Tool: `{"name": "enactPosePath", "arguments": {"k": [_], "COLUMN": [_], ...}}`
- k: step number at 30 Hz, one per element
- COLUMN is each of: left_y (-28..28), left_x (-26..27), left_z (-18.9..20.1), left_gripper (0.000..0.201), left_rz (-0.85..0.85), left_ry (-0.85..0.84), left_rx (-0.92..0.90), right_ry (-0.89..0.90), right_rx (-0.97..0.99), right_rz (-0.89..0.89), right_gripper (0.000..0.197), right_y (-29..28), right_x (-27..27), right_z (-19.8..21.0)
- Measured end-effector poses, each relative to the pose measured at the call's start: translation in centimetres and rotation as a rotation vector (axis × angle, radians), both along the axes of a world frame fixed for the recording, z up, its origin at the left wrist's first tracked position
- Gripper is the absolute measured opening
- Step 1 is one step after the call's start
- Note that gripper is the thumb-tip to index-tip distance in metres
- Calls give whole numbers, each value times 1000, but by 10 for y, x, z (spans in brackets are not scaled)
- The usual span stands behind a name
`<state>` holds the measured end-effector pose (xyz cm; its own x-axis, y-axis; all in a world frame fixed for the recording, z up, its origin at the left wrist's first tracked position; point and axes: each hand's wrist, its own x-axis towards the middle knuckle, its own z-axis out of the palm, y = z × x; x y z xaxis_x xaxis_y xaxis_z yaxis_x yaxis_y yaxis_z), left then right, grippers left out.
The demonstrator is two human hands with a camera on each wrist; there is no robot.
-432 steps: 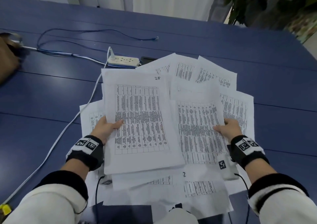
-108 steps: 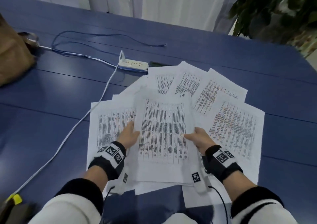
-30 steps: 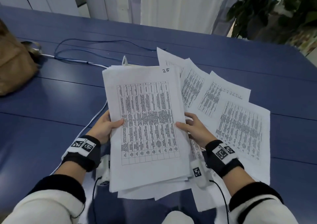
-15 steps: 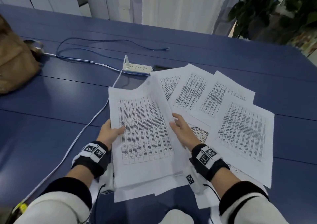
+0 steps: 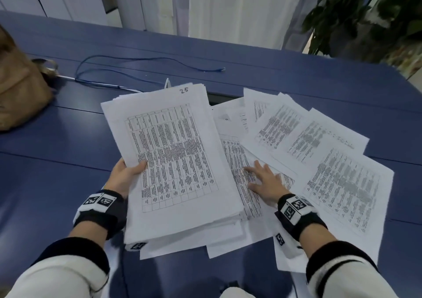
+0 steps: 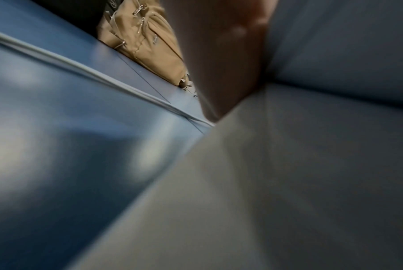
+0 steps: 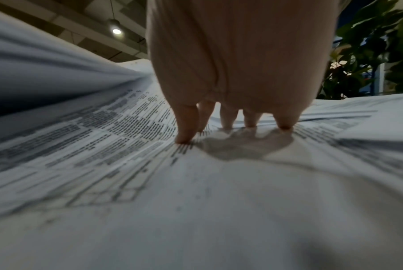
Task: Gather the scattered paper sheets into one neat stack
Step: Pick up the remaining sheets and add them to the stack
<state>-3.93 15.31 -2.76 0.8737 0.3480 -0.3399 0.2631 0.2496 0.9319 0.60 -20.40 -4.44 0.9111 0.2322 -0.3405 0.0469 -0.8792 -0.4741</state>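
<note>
My left hand (image 5: 127,174) grips the left edge of a thick stack of printed sheets (image 5: 173,156), thumb on top, and holds it tilted above the blue table (image 5: 57,151); the top sheet is marked 25. In the left wrist view the stack's underside (image 6: 288,182) fills the right. My right hand (image 5: 262,179) lies flat with spread fingers on a loose printed sheet (image 5: 237,160) just right of the stack. The right wrist view has its fingertips (image 7: 186,135) pressing that sheet (image 7: 126,137). Several more loose sheets (image 5: 342,179) fan out to the right.
A tan bag (image 5: 18,87) sits at the table's left, seen too in the left wrist view (image 6: 147,42). A blue cable (image 5: 146,59) loops across the far side, with a white cord (image 6: 91,73) on the table. A potted plant (image 5: 370,12) stands beyond the far right corner.
My left hand has lifted the stack up and tilted it, hiding the power strip. My right hand has left the stack's edge and now lies flat on the loose sheet beside it.
</note>
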Motion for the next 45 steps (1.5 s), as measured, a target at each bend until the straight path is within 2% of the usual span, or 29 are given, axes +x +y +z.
{"name": "enactPosePath", "arguments": {"k": [6,13,17,18,20,21,22,26,28,31,32,34,35,39,41,43,45], "left_y": [6,6,-6,-5,-2,1,4,5,-2,-15,-18,-27,-31,-51,-64,-78,-89], "left_x": [3,8,12,12,14,14,16,20,21,20,19,15,14,15,22,27,30], "left_z": [-6,-5,2,3,5,5,2,6,11,9,6,-1,-7,-20,-18,-12,-6], "left_gripper": [24,42,49,60,113,125,128,116,101,73,65,44,38,38,41,50,54], "left_rz": [-16,-28,-23,-47,-104,-118,-116,-104,-118,-113,-117,-152,-173,-187,-207,-272,-310], "left_ry": [-98,-157,-166,-176,-158,-155,-145,-141,-158,-154,-138,-57,-16,178,236,367,444], "left_rx": [-145,-347,-351,-371,-389,-404,-427,-455,-390,-274,-240,-175,-137,127,272,467,514], "right_ry": [60,47,-51,-39,-6,3,13,77,87,171,153,75,17,50,13,1,3], "right_rx": [-21,-218,-293,-307,-342,-337,-318,-270,-281,-272,-267,-182,-218,-269,-198,-131,-90], "right_rz": [-50,-83,81,138,191,179,151,105,133,119,112,-65,-59,17,-16,-67,-92], "right_gripper": [63,63,62,63,65,64,63,53,46,52,52,49,48,52,50,55,61], "right_y": [-2,8,24,29,38,41,43,53,62,66,62,50,44,24,22,23,23], "right_x": [6,6,-2,-5,-7,-5,-4,3,-2,-8,-7,-1,3,1,1,2,3], "right_z": [3,6,13,16,20,19,19,19,29,41,41,34,31,19,19,18,18]}}
